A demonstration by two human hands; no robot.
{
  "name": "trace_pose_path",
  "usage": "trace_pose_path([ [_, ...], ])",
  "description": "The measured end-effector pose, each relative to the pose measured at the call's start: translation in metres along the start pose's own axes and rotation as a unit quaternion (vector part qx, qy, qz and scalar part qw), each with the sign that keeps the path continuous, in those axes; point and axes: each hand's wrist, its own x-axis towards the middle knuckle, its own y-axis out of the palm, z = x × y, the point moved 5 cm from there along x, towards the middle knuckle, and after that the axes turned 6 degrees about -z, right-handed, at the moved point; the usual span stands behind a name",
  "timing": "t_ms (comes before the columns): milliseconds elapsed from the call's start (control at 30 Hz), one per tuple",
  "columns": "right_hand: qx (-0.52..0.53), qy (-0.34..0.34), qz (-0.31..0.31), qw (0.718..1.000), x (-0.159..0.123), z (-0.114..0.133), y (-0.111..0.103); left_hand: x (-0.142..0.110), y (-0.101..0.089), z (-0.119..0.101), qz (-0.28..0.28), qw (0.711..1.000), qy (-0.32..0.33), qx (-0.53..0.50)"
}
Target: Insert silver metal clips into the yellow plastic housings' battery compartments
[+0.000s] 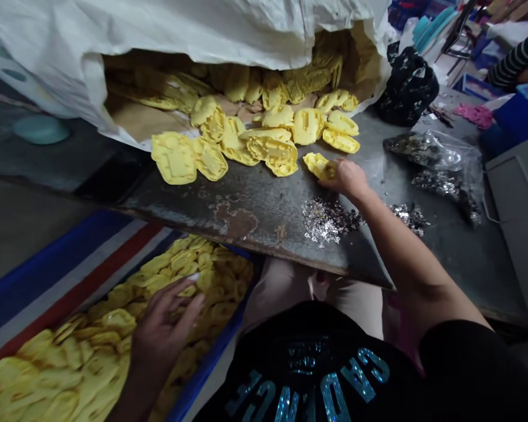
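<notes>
My right hand (348, 177) is closed on the edge of a yellow moulded piece (317, 165) on the worktop, its inner hollow facing up. More yellow moulded pieces (175, 158) lie to its left, spilling from the mouth of a large white sack (202, 29). Just below my right hand is a pile of small shiny metal bits (328, 220). My left hand (169, 316) hovers over a bin heaped with similar yellow pieces (57, 375), thumb and fingers apart. A small white patch shows at its fingertips; I cannot tell what it is.
The dark worktop (193, 205) runs across the view. On the right are a clear plastic bag of metal bits (444, 158), a black patterned bag (407, 85) and a blue crate (521, 117). A striped sleeve (519, 55) of another person shows at far right.
</notes>
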Motion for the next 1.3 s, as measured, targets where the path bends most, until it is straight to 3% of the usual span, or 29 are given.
trace_pose_path([
  [33,0.008,0.002,0.0,1.0,-0.005,-0.001,-0.007,-0.002,0.015,-0.013,-0.02,1.0,-0.012,-0.007],
  [100,0.065,-0.001,-0.006,0.998,-0.029,-0.004,-0.024,-0.003,0.053,-0.047,0.01,0.999,0.012,-0.029],
  [167,0.208,-0.01,-0.013,0.978,-0.07,-0.005,-0.04,0.0,0.09,-0.08,0.058,0.993,0.03,-0.093],
  [233,0.385,-0.006,0.022,0.923,-0.124,-0.001,-0.047,0.002,0.121,-0.106,0.132,0.975,0.035,-0.175],
  [333,0.524,0.062,0.188,0.828,-0.208,0.012,-0.028,-0.006,0.158,-0.122,0.239,0.939,-0.011,-0.245],
  [367,0.555,0.091,0.215,0.799,-0.232,0.013,-0.021,-0.012,0.167,-0.123,0.272,0.93,-0.036,-0.243],
  [433,0.595,0.131,0.196,0.768,-0.27,0.002,-0.014,-0.027,0.183,-0.122,0.327,0.916,-0.076,-0.219],
  [467,0.597,0.131,0.167,0.773,-0.285,-0.009,-0.013,-0.034,0.189,-0.122,0.348,0.909,-0.095,-0.21],
  [533,0.548,0.114,0.066,0.826,-0.304,-0.041,-0.021,-0.045,0.199,-0.124,0.367,0.895,-0.135,-0.212],
  [633,0.327,0.102,-0.159,0.926,-0.314,-0.101,-0.044,-0.053,0.209,-0.132,0.372,0.88,-0.174,-0.241],
  [700,0.195,0.091,-0.226,0.95,-0.309,-0.127,-0.052,-0.054,0.213,-0.138,0.376,0.874,-0.178,-0.251],
  [767,0.14,0.061,-0.22,0.963,-0.297,-0.139,-0.05,-0.054,0.213,-0.141,0.375,0.873,-0.179,-0.257],
  [900,0.128,0.003,-0.17,0.977,-0.273,-0.14,-0.039,-0.054,0.21,-0.143,0.345,0.884,-0.184,-0.258],
  [1067,0.115,0.002,-0.146,0.982,-0.267,-0.134,-0.041,-0.053,0.213,-0.145,0.335,0.882,-0.208,-0.259],
  [1200,0.156,-0.016,-0.154,0.976,-0.28,-0.103,-0.052,-0.059,0.216,-0.149,0.339,0.873,-0.212,-0.28],
  [1300,0.245,-0.036,-0.176,0.953,-0.292,-0.07,-0.057,-0.066,0.214,-0.153,0.327,0.875,-0.211,-0.288],
])
